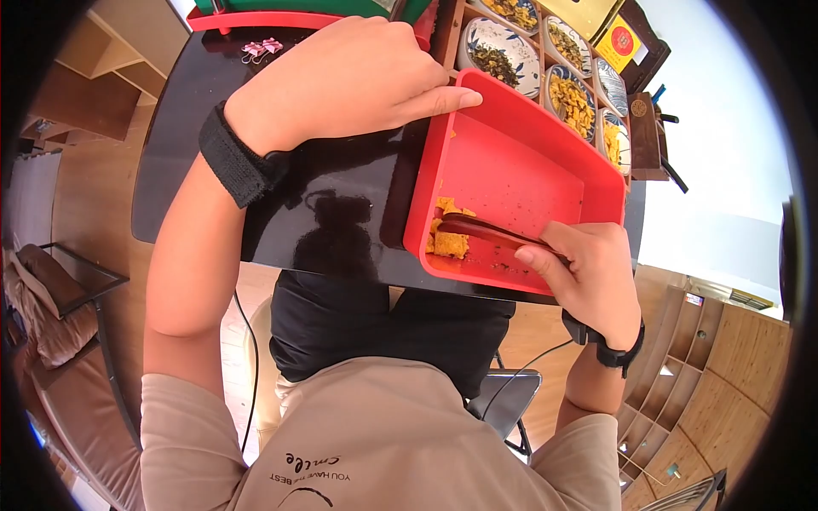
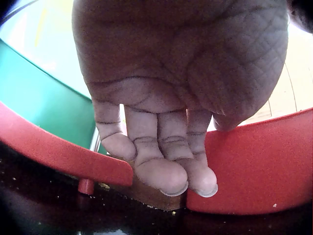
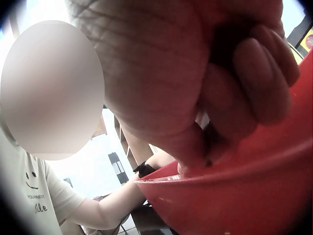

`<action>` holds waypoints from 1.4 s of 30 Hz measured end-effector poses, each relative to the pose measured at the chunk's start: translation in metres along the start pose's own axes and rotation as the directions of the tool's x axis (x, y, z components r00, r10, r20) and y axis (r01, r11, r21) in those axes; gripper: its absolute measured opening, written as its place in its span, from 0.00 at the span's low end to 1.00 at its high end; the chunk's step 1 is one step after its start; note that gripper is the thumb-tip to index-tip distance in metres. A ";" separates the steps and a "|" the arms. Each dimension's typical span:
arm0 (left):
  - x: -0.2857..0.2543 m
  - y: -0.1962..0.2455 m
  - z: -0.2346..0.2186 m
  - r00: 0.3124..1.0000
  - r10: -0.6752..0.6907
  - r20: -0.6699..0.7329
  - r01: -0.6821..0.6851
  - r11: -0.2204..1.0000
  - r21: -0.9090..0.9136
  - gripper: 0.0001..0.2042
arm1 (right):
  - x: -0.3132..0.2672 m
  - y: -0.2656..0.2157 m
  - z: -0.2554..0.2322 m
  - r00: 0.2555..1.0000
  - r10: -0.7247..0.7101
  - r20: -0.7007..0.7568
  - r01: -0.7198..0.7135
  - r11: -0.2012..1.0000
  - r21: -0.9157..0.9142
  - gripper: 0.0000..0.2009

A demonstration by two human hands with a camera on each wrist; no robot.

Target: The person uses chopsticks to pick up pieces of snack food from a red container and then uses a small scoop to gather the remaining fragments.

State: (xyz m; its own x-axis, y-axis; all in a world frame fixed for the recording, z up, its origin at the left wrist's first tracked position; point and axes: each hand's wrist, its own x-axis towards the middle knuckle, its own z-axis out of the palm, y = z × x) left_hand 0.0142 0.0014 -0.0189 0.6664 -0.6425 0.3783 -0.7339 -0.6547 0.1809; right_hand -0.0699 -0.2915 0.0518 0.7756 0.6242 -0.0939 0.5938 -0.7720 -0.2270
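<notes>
A red rectangular tray (image 1: 520, 179) stands tilted at the near edge of the black table. My left hand (image 1: 341, 81) grips its left rim, thumb over the top and fingers down the outer wall; the left wrist view shows those curled fingers (image 2: 159, 171) against the red wall. With my right hand (image 1: 596, 272) I hold dark brown wooden tongs (image 1: 498, 230), their tips at yellow food pieces (image 1: 450, 245) in the tray's near left corner. Dark crumbs dot the tray's bottom. In the right wrist view the curled right fingers (image 3: 259, 83) hide most of the tongs.
A wooden divided box (image 1: 456, 34) behind the tray carries patterned bowls (image 1: 503, 38) of yellow and dark green dried food. A green container with a red base (image 1: 256, 19) stands at the back left, near pink striped clips (image 1: 262, 49). The black table (image 1: 324, 204) reflects light.
</notes>
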 end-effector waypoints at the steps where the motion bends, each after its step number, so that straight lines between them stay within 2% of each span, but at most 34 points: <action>1: 0.000 0.000 0.000 1.000 0.003 -0.001 -0.003 1.000 0.004 0.26 | -0.001 0.000 0.000 1.000 0.000 0.000 0.000 1.000 0.000 0.17; 3: 0.000 0.000 0.000 1.000 0.006 -0.002 -0.006 1.000 0.007 0.26 | -0.003 0.001 -0.001 0.998 0.060 -0.018 -0.060 0.998 -0.003 0.17; 13: -0.001 0.000 -0.001 1.000 0.002 -0.003 -0.002 1.000 -0.003 0.26 | -0.015 0.008 -0.012 0.983 0.140 -0.121 -0.133 0.989 0.057 0.17; 19: -0.001 0.002 -0.004 1.000 0.002 -0.023 -0.003 0.998 -0.056 0.24 | -0.031 0.021 -0.025 0.928 0.297 -0.224 -0.276 0.954 0.120 0.16; 22: 0.000 0.004 -0.003 1.000 -0.005 -0.026 0.003 0.996 -0.092 0.24 | -0.038 0.045 -0.038 0.808 0.433 -0.399 -0.389 0.901 0.190 0.20; 23: 0.000 0.004 -0.004 1.000 -0.018 -0.011 0.017 0.995 -0.102 0.23 | -0.040 0.056 -0.041 0.802 0.438 -0.407 -0.399 0.899 0.181 0.20; 25: 0.001 0.005 -0.005 1.000 -0.016 -0.007 0.016 0.995 -0.100 0.22 | -0.041 0.081 -0.047 0.659 0.528 -0.535 -0.545 0.826 0.145 0.23; 28: 0.001 0.005 -0.006 1.000 -0.028 0.011 0.029 0.996 -0.089 0.21 | -0.042 0.113 -0.050 0.628 0.511 -0.586 -0.602 0.797 0.051 0.26; 32: 0.001 0.006 -0.008 0.999 -0.031 0.012 0.032 0.994 -0.103 0.21 | -0.043 0.121 -0.047 0.605 0.562 -0.565 -0.652 0.757 0.055 0.26; 38: 0.002 0.006 -0.007 0.999 -0.026 0.022 0.029 0.994 -0.108 0.21 | -0.043 0.106 -0.044 0.577 0.591 -0.564 -0.681 0.729 0.068 0.26; 41: 0.002 0.003 -0.006 0.999 -0.023 0.030 0.025 0.995 -0.094 0.22 | -0.044 0.091 -0.046 0.600 0.598 -0.531 -0.656 0.748 0.101 0.24; 42: 0.002 0.003 -0.005 1.000 -0.009 0.004 0.009 0.994 -0.105 0.22 | -0.045 0.083 -0.045 0.659 0.571 -0.490 -0.596 0.793 0.121 0.23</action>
State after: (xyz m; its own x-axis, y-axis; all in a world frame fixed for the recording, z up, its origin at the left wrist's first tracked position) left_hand 0.0125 0.0004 -0.0132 0.6736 -0.6382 0.3728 -0.7373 -0.6155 0.2785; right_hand -0.0461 -0.3888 0.0807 0.9551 -0.0878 0.2831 -0.0175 -0.9702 -0.2418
